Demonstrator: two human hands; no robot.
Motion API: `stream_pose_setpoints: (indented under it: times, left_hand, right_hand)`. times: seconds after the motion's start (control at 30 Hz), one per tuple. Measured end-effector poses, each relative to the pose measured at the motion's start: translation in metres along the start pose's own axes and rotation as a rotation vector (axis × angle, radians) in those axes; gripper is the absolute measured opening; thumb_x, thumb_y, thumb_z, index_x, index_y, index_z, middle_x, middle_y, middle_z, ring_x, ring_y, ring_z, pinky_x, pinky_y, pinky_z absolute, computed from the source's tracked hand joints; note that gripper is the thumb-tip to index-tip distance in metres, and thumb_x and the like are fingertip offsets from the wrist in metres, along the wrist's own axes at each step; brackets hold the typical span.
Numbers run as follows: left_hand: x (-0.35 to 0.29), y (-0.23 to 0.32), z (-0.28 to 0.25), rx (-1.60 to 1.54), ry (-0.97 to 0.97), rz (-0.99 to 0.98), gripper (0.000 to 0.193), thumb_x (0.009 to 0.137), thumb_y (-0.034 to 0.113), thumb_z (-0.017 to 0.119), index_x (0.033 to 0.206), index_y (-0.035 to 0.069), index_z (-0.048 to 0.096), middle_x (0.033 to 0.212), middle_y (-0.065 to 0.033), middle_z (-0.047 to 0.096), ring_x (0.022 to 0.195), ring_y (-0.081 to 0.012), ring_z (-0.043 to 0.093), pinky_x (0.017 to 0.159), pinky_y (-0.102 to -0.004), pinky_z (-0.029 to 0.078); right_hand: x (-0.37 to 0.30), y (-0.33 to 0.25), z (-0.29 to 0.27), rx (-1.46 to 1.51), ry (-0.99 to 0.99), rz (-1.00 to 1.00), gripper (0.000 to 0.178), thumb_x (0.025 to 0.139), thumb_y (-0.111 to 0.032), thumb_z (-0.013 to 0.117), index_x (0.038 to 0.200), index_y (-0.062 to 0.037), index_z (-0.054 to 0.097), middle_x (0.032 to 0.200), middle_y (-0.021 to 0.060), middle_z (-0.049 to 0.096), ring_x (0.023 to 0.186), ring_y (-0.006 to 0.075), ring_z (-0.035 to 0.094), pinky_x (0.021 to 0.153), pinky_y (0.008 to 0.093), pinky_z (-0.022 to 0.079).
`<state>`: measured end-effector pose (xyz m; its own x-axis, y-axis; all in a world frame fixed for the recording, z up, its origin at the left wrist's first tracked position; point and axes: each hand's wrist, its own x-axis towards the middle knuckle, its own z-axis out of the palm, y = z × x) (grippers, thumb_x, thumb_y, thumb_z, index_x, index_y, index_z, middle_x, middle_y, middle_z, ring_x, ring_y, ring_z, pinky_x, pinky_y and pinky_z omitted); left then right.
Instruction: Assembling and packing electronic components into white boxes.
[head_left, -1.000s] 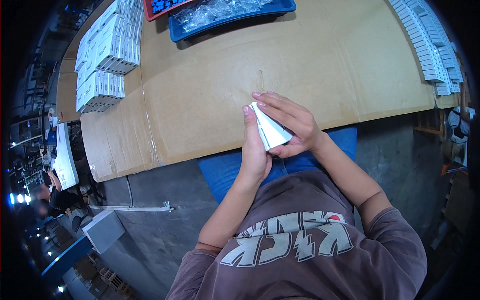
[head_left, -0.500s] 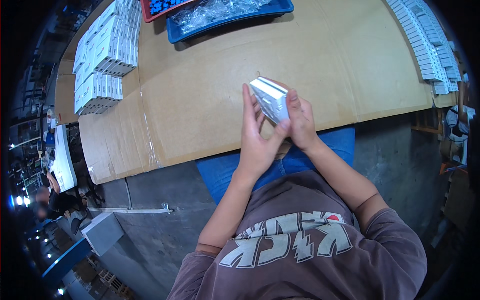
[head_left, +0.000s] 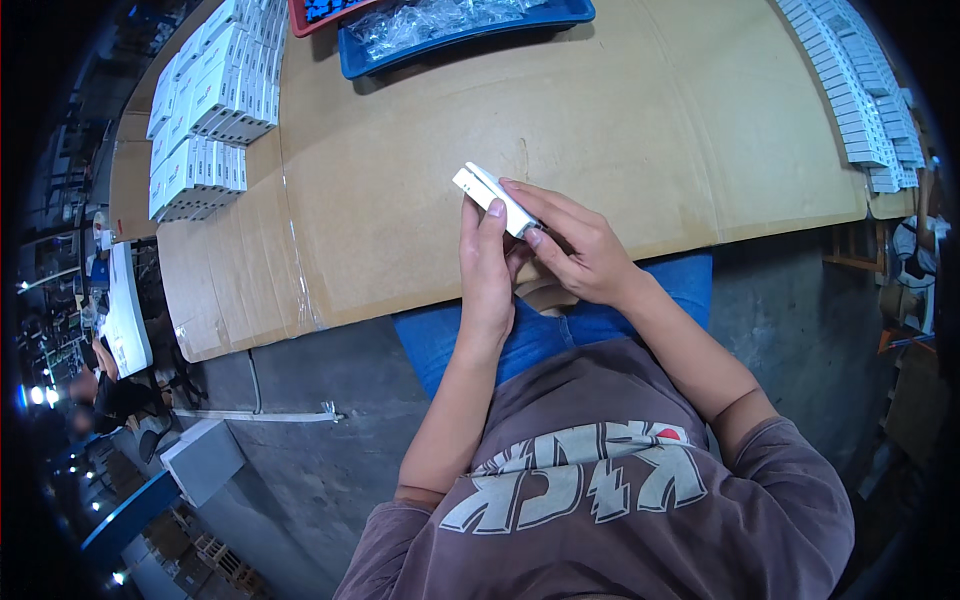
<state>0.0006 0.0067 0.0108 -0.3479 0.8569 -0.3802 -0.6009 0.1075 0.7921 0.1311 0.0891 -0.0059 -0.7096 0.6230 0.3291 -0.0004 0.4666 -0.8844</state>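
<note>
A small white box [head_left: 503, 211] is held above the near edge of the table, one narrow side turned up, with a dark gap running along its length. My left hand [head_left: 487, 275] is closed on it, thumb against the narrow side and fingers mostly hidden behind. From the right, my right hand [head_left: 590, 255] pinches the box's nearer end, its thumb close to the corner and its fingers along the far side. What the hidden fingertips do underneath cannot be made out.
Cardboard [head_left: 400, 200] covers the table. Stacks of white boxes [head_left: 205, 110] stand at the far left, with more rows of white boxes [head_left: 850, 100] at the far right. At the back are a blue tray [head_left: 470, 42] of clear plastic pieces and a red tray [head_left: 300, 22] of blue parts. Another person [head_left: 115, 395] sits at left.
The box has turned from its broad face to a narrow side and shifted slightly left. My left hand has closed around it, and my right fingers have moved onto its nearer end.
</note>
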Motion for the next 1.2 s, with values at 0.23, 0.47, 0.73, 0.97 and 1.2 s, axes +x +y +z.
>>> stream_pose_setpoints:
  times: [0.23, 0.47, 0.73, 0.97, 1.2]
  left_hand:
    - [-0.001, -0.004, 0.006, -0.004, 0.056, 0.006, 0.052, 0.109, 0.039, 0.053, 0.152, 0.012, 0.043, 0.116, -0.0015, 0.056, 0.096, -0.0089, 0.057, 0.077, -0.0245, 0.05]
    - [-0.005, 0.005, 0.015, 0.085, 0.078, 0.034, 0.047, 0.108, 0.045, 0.054, 0.143, 0.013, 0.052, 0.108, 0.002, 0.057, 0.091, -0.0069, 0.054, 0.074, -0.0226, 0.046]
    - [-0.004, -0.001, 0.009, -0.04, 0.099, 0.003, 0.036, 0.107, 0.04, 0.057, 0.131, 0.012, 0.057, 0.106, 0.0018, 0.059, 0.093, -0.0051, 0.057, 0.078, -0.023, 0.05]
    - [-0.009, 0.016, 0.013, -0.129, 0.023, -0.041, 0.045, 0.109, 0.026, 0.055, 0.149, 0.012, 0.043, 0.106, 0.0012, 0.053, 0.093, -0.0051, 0.053, 0.075, -0.0221, 0.05]
    - [-0.005, 0.008, 0.003, -0.162, 0.015, 0.04, 0.044, 0.104, 0.031, 0.06, 0.14, 0.008, 0.051, 0.126, -0.007, 0.06, 0.114, -0.0151, 0.06, 0.1, -0.0309, 0.051]
  right_hand:
    - [-0.001, -0.002, 0.008, -0.172, 0.091, -0.115, 0.048, 0.101, -0.006, 0.059, 0.148, 0.0024, 0.055, 0.131, 0.0274, 0.067, 0.108, 0.0402, 0.072, 0.091, 0.0426, 0.06]
    - [0.002, -0.004, 0.016, -0.248, 0.142, -0.118, 0.043, 0.103, -0.008, 0.057, 0.144, 0.0054, 0.057, 0.12, 0.0277, 0.071, 0.096, 0.0386, 0.075, 0.082, 0.0432, 0.061]
    - [0.001, -0.002, 0.024, -0.311, 0.209, -0.151, 0.036, 0.107, -0.009, 0.049, 0.136, 0.0081, 0.061, 0.12, 0.0246, 0.073, 0.084, 0.0335, 0.076, 0.073, 0.0397, 0.06]
    - [0.001, -0.005, 0.024, -0.306, 0.227, -0.134, 0.037, 0.103, -0.009, 0.056, 0.136, 0.0073, 0.06, 0.11, 0.025, 0.074, 0.081, 0.0339, 0.076, 0.069, 0.0408, 0.061]
    - [0.006, -0.009, 0.025, -0.188, 0.218, -0.152, 0.037, 0.106, -0.01, 0.052, 0.14, 0.0049, 0.059, 0.128, 0.0271, 0.068, 0.109, 0.0374, 0.073, 0.094, 0.0423, 0.059]
